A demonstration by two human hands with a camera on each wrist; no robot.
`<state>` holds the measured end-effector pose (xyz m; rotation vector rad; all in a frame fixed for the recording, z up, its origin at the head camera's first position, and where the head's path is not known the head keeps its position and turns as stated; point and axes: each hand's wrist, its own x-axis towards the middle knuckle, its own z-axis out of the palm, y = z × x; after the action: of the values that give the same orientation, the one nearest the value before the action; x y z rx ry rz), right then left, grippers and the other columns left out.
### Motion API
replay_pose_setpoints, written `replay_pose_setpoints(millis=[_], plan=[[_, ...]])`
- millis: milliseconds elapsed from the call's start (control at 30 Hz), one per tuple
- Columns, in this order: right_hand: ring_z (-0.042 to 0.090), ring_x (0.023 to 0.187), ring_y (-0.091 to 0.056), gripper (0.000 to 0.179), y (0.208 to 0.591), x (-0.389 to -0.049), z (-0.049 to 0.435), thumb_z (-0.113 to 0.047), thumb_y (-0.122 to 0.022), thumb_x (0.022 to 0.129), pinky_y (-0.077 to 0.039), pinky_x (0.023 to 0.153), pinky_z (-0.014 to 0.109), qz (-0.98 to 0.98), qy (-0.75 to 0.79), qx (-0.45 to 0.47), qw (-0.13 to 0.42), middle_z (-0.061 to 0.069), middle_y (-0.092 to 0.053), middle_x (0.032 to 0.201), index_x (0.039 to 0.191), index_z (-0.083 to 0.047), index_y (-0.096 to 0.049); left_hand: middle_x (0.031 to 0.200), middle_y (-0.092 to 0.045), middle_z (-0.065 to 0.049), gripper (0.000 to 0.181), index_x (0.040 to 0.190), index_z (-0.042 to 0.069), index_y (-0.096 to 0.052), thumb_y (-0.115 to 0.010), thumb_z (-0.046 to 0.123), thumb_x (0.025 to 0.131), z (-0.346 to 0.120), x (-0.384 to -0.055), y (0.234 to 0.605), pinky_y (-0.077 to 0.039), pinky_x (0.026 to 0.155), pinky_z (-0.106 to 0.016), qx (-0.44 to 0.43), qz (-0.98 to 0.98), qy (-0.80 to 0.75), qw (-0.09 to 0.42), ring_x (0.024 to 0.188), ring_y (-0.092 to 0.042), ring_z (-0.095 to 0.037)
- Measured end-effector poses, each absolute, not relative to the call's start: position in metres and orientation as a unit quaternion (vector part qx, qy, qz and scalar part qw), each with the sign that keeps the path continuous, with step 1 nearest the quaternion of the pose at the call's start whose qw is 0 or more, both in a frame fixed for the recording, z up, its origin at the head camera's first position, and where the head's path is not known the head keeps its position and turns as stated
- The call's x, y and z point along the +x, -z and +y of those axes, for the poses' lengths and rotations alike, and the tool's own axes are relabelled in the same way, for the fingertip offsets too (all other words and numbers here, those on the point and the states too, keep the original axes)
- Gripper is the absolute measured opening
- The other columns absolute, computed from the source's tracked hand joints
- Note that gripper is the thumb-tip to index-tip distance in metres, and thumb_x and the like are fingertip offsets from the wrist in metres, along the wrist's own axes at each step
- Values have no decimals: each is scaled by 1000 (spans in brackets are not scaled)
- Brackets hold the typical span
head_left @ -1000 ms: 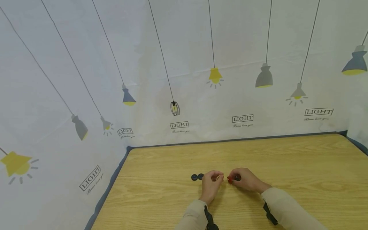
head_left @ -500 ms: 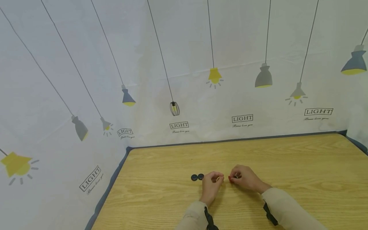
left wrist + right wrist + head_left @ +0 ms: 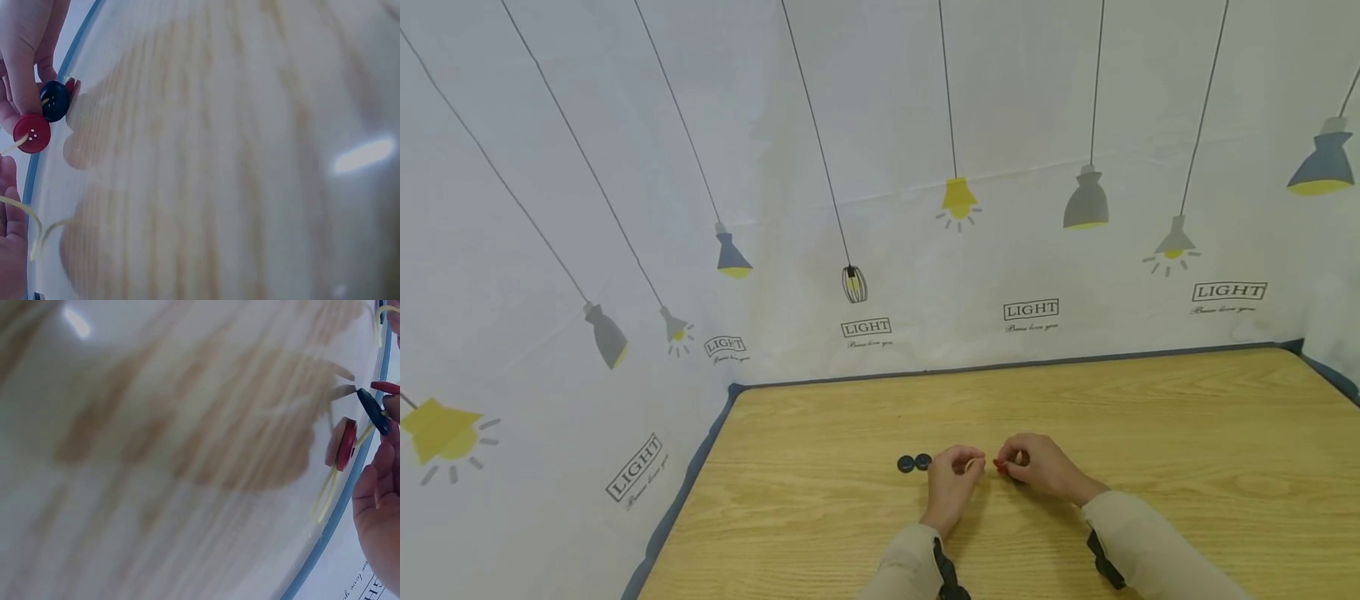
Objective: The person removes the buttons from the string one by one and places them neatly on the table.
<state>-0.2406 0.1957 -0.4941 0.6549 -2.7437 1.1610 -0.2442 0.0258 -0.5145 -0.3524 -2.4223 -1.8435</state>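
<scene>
near the middle of the worktop (image 3: 820, 525), the left hand (image 3: 953, 483) is pinching a yellow cord (image 3: 37, 234), fingertips drawn together. just to the right, the right hand (image 3: 1043, 468) is pinching a red button (image 3: 32, 133), with yellow cord coming through it. a dark button (image 3: 55, 101) and another red button (image 3: 347, 445) are sitting just beside. two black discs (image 3: 906, 463) are lying left of the left hand.

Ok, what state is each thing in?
left hand: pinching the cord
right hand: holding the front red button
cord: threaded through three buttons, partly slack
front red button: threaded, held
strung dark button: threaded
rear red button: threaded
two table buttons: lying flat, side by side
</scene>
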Motion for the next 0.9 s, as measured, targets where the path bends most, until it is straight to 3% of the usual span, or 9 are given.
replay_pose_setpoints(millis=[333, 633, 800, 900], plan=[[6, 61, -42, 10, 497, -242, 195, 1, -62, 77, -38, 53, 22, -896, -385, 210, 71, -4, -55, 76, 77, -9, -63, 76, -64, 0, 6, 84, 4, -67, -63, 7, 80, 31, -245, 510, -43, 68, -21, -127, -777, 614, 51, 67, -55, -4], [5, 60, -42, 8, 498, -240, 195, -2, -59, 82, -38, 52, 22, -892, -397, 207, 53, -5, -56, 74, 79, -9, -61, 79, -64, -14, 9, 86, -6, -64, -59, -2, 80, 32, -229, 480, -44, 69, -26, -124, -773, 621, 46, 72, -57, -20], [4, 57, -40, 7, 496, -239, 194, -8, -57, 85, -36, 51, 21, -895, -392, 208, 42, -6, -55, 71, 80, -7, -61, 82, -64, -14, 10, 87, -6, -64, -59, -1, 81, 32, -224, 468, -44, 73, -30, -130, -770, 623, 46, 76, -56, -18], [3, 57, -40, 5, 497, -240, 195, -7, -58, 84, -36, 50, 21, -896, -390, 209, 40, -7, -54, 69, 80, -7, -62, 81, -65, -6, 10, 87, -3, -65, -60, 3, 81, 32, -233, 481, -44, 73, -27, -122, -766, 630, 36, 76, -57, -12]])
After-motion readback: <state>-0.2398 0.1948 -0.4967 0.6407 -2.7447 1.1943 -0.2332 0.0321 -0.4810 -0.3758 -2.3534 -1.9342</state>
